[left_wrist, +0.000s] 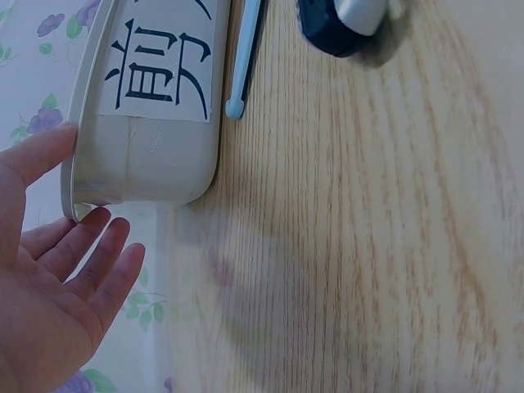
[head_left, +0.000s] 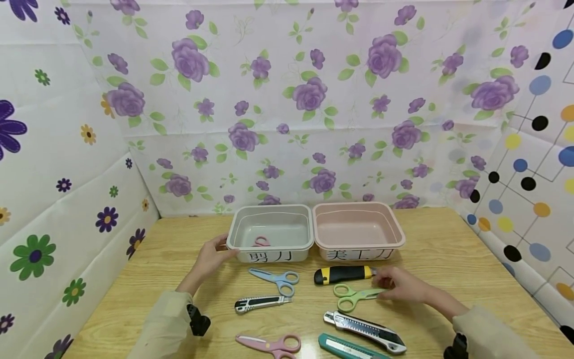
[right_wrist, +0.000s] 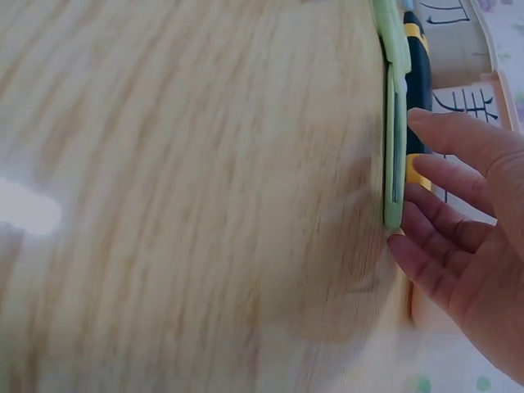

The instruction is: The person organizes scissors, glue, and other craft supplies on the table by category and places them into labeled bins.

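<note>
My left hand (head_left: 212,260) holds the left end of a grey plastic bin (left_wrist: 155,160), thumb on the front of the rim and fingers behind it. Inside that bin, the handle of a pair of pink scissors (head_left: 261,241) shows. On the right, my right hand (head_left: 401,285) is at the blade end of green scissors (head_left: 355,297) lying on the table. In the right wrist view its fingers are spread and slightly bent, fingertips right by the scissors' tip (right_wrist: 393,214). Just behind lies a black and yellow utility knife (head_left: 343,274), its front end near my fingers.
A pink bin (head_left: 358,247) stands against the grey one; both carry labels. Blue scissors (head_left: 277,279) and a black and white utility knife (head_left: 260,303) lie in front. Nearer are pink scissors (head_left: 269,346), a silver utility knife (head_left: 365,330) and a teal one (head_left: 345,347).
</note>
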Demonstrator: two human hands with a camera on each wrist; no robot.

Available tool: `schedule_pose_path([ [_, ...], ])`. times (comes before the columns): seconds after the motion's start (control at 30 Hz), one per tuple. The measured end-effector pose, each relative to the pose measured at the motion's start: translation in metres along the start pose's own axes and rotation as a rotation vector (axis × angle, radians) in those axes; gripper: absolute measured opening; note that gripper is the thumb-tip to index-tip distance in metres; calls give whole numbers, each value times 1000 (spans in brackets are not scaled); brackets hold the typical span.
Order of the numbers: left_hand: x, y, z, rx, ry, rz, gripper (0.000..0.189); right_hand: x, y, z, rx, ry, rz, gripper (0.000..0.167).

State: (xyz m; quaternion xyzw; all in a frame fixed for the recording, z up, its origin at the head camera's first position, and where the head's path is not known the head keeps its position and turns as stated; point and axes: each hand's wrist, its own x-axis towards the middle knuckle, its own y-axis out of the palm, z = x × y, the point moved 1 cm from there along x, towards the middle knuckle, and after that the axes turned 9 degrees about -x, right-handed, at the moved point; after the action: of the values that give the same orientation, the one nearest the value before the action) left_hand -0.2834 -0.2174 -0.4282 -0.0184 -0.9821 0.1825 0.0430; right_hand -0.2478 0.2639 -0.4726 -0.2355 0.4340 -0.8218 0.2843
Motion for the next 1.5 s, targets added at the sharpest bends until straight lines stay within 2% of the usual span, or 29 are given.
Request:
schedule_pose_path([
  [0.47, 0, 0, 0, -6, 8, 7, 61, -3, 0, 2, -25, -16, 2, 11],
  [0.7, 0, 0, 0, -2, 0, 1, 61, -3, 0, 4, -19, -46, -6, 10],
  [1.0, 1, 0, 0, 4, -6, 3, 61, -3, 1, 2, 56, 2, 36, 15],
  [1.3, 0, -1, -1, 19, 0, 2, 61, -5, 2, 0, 126, -15, 39, 13],
  [1.5, 0, 0, -1, 13, 1, 6, 61, -5, 2, -3, 222, -22, 65, 10],
])
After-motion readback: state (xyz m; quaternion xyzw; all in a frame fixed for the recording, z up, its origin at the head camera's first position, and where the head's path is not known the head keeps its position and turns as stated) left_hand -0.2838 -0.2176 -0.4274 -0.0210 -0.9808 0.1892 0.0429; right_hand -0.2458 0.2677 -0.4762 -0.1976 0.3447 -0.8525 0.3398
